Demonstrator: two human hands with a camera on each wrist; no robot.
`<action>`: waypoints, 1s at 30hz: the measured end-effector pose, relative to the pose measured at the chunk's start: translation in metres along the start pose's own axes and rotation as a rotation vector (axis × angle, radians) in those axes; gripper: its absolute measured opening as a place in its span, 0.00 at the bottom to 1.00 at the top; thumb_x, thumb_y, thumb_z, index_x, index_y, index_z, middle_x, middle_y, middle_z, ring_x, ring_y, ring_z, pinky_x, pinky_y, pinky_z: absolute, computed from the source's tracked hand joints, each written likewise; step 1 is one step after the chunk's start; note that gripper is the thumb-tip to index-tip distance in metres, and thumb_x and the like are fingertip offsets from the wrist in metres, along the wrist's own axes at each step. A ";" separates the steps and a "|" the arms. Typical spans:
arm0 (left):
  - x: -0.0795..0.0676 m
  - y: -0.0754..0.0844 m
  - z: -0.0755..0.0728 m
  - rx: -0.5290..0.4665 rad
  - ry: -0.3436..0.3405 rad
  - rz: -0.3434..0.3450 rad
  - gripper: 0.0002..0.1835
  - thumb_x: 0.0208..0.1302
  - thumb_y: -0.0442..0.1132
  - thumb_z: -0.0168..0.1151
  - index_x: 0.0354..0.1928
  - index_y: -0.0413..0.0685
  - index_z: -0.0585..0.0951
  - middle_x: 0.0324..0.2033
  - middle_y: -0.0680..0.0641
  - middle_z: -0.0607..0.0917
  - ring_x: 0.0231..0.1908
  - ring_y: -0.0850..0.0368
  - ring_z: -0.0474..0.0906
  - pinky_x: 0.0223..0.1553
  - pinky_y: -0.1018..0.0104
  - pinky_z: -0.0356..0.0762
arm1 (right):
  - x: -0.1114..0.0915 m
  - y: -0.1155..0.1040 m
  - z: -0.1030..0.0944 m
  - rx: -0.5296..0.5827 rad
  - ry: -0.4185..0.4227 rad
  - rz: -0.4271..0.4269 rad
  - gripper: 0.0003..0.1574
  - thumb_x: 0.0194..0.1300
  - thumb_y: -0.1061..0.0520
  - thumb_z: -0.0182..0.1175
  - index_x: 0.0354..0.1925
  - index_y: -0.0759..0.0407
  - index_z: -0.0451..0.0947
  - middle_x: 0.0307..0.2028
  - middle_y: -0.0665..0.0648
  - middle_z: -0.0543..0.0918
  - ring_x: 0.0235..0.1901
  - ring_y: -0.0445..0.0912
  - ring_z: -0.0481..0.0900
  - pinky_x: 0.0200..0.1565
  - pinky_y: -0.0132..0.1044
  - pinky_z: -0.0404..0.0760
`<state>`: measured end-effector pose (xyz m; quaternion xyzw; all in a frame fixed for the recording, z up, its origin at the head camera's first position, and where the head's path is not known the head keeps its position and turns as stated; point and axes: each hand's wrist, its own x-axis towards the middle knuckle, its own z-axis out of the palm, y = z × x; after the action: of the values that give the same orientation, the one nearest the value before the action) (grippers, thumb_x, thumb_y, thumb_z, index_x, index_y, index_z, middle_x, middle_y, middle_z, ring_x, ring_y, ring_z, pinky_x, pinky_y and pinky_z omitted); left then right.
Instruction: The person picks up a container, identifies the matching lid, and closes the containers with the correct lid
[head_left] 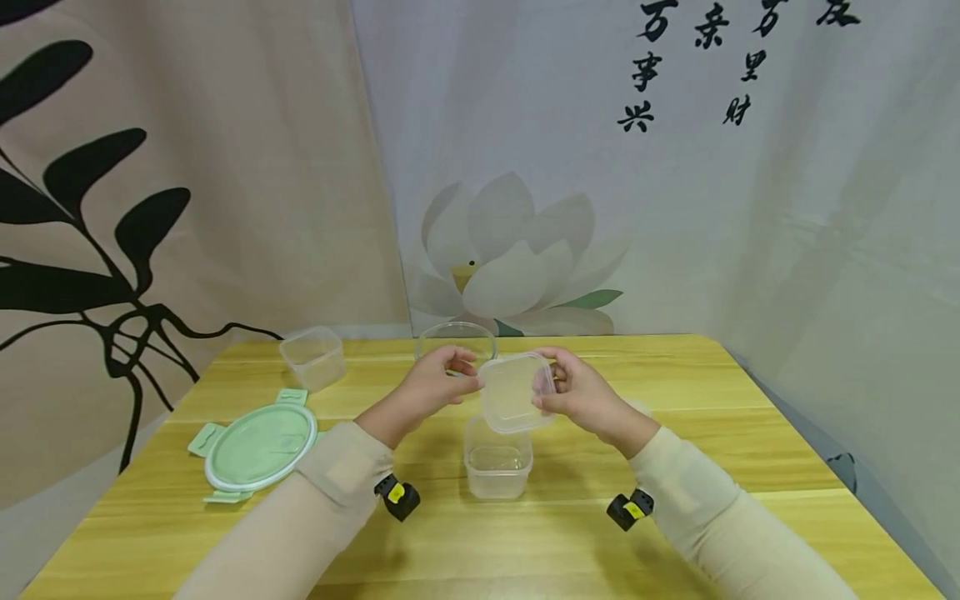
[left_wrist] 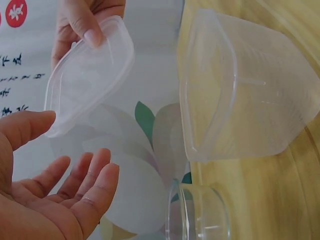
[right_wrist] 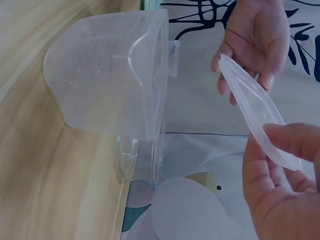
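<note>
My right hand (head_left: 583,393) pinches a translucent plastic lid (head_left: 513,397) by its right edge, thumb on one face and fingers behind. The lid is tilted, raised over a clear rectangular plastic container (head_left: 498,484) that stands upright with its top uncovered. At the lid's opposite edge is my left hand (head_left: 438,382), its fingers loosely spread. In the left wrist view, the left thumb tip (left_wrist: 46,119) lies right at the lid's corner, while the other fingers stay apart from it.
Behind the hands stands a round clear bowl (head_left: 456,325). A second clear container (head_left: 313,360) is at the table's back left. Nearer on the left lies a round green lid (head_left: 258,448) with side flaps. A printed curtain (head_left: 750,250) hangs behind the wooden table (head_left: 750,467).
</note>
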<state>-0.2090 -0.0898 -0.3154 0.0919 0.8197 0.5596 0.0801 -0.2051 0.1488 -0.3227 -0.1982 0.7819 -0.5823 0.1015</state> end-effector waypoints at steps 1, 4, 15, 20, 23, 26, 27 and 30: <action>0.000 0.001 0.000 0.004 -0.003 -0.001 0.24 0.62 0.36 0.65 0.59 0.39 0.73 0.48 0.41 0.79 0.46 0.50 0.78 0.47 0.54 0.80 | 0.000 0.000 0.001 -0.010 -0.001 -0.008 0.39 0.60 0.73 0.59 0.67 0.66 0.58 0.38 0.60 0.75 0.35 0.46 0.75 0.37 0.34 0.80; 0.002 0.003 0.001 0.013 -0.010 0.000 0.22 0.62 0.35 0.65 0.57 0.39 0.75 0.47 0.42 0.79 0.45 0.51 0.78 0.46 0.55 0.80 | 0.001 0.002 0.002 -0.050 -0.006 -0.045 0.38 0.60 0.73 0.59 0.66 0.68 0.58 0.38 0.60 0.75 0.35 0.46 0.75 0.36 0.33 0.79; 0.002 0.002 0.003 0.050 -0.015 0.042 0.15 0.59 0.31 0.66 0.49 0.38 0.79 0.42 0.44 0.80 0.39 0.54 0.78 0.39 0.62 0.80 | 0.003 0.002 0.009 -0.136 0.031 -0.101 0.35 0.60 0.75 0.58 0.65 0.68 0.61 0.41 0.64 0.76 0.38 0.48 0.76 0.36 0.34 0.79; 0.001 0.003 0.006 0.096 -0.016 0.072 0.15 0.58 0.30 0.65 0.48 0.37 0.79 0.40 0.43 0.79 0.38 0.53 0.78 0.36 0.65 0.78 | 0.002 0.002 0.012 -0.175 0.038 -0.132 0.33 0.61 0.74 0.58 0.64 0.66 0.63 0.42 0.65 0.76 0.40 0.49 0.77 0.36 0.35 0.78; 0.001 0.003 0.007 0.125 -0.014 0.096 0.14 0.58 0.30 0.65 0.48 0.36 0.79 0.40 0.43 0.79 0.37 0.53 0.78 0.36 0.65 0.78 | 0.002 0.003 0.014 -0.210 0.037 -0.151 0.34 0.62 0.73 0.58 0.64 0.64 0.63 0.41 0.63 0.76 0.41 0.50 0.78 0.37 0.36 0.79; 0.002 0.003 0.007 0.153 -0.011 0.125 0.13 0.59 0.30 0.65 0.47 0.37 0.79 0.40 0.43 0.80 0.36 0.53 0.77 0.35 0.65 0.78 | 0.002 0.002 0.015 -0.235 0.041 -0.153 0.34 0.62 0.73 0.58 0.65 0.62 0.63 0.41 0.60 0.76 0.42 0.50 0.78 0.39 0.37 0.79; 0.002 0.003 0.007 0.159 -0.010 0.133 0.13 0.59 0.30 0.65 0.46 0.37 0.79 0.40 0.43 0.80 0.36 0.53 0.77 0.34 0.65 0.77 | 0.002 0.003 0.015 -0.241 0.044 -0.153 0.35 0.62 0.73 0.59 0.65 0.61 0.63 0.41 0.60 0.76 0.41 0.49 0.78 0.39 0.37 0.79; 0.002 0.004 0.006 0.164 -0.013 0.152 0.11 0.59 0.29 0.64 0.44 0.37 0.80 0.39 0.43 0.80 0.36 0.52 0.77 0.34 0.65 0.77 | 0.002 0.003 0.015 -0.246 0.044 -0.160 0.35 0.62 0.73 0.59 0.65 0.61 0.63 0.40 0.59 0.76 0.40 0.48 0.77 0.38 0.36 0.79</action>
<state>-0.2091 -0.0830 -0.3138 0.1636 0.8530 0.4944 0.0350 -0.2019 0.1358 -0.3297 -0.2581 0.8311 -0.4924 0.0123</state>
